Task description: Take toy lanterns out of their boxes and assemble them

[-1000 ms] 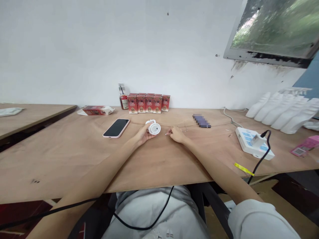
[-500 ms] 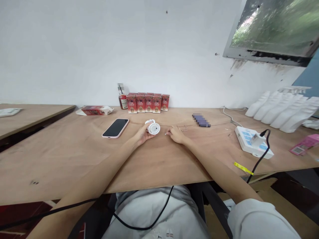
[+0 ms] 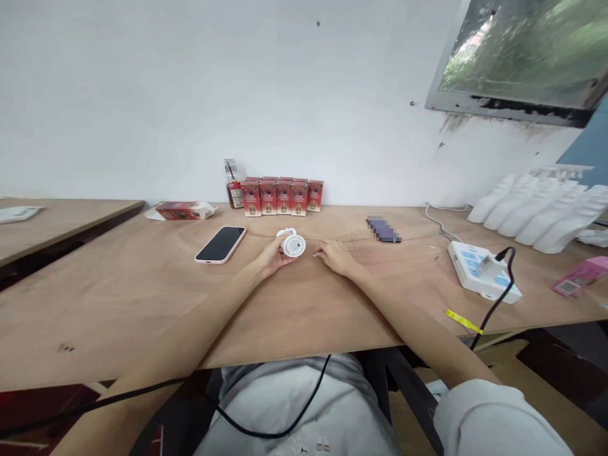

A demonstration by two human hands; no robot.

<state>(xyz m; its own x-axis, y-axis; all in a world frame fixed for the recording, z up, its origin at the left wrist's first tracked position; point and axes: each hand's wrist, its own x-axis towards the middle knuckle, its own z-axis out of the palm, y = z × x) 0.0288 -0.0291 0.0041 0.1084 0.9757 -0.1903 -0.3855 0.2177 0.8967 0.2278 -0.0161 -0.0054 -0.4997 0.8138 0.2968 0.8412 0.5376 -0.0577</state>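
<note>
My left hand (image 3: 272, 258) is closed around a white round plastic part (image 3: 294, 246), its circular face with a small dark slot turned towards me. Just to the right, my right hand (image 3: 334, 256) rests low over the table with thumb and fingers pinched together. At its fingertips shows a small whitish bit, too small to name. Right behind that hand lies a thin bent wire piece (image 3: 353, 245), partly hidden by the knuckles.
A phone (image 3: 221, 244) lies left of my hands. Several red boxes (image 3: 284, 197) and a bottle (image 3: 234, 192) stand by the wall. Rightward are a purple blurred item (image 3: 384, 229), a power strip (image 3: 468, 263), a yellow tag (image 3: 463, 321) and white moulded pieces (image 3: 541, 212).
My right hand has shifted very slightly left, towards the white part. My left hand and the part in it have hardly moved.
</note>
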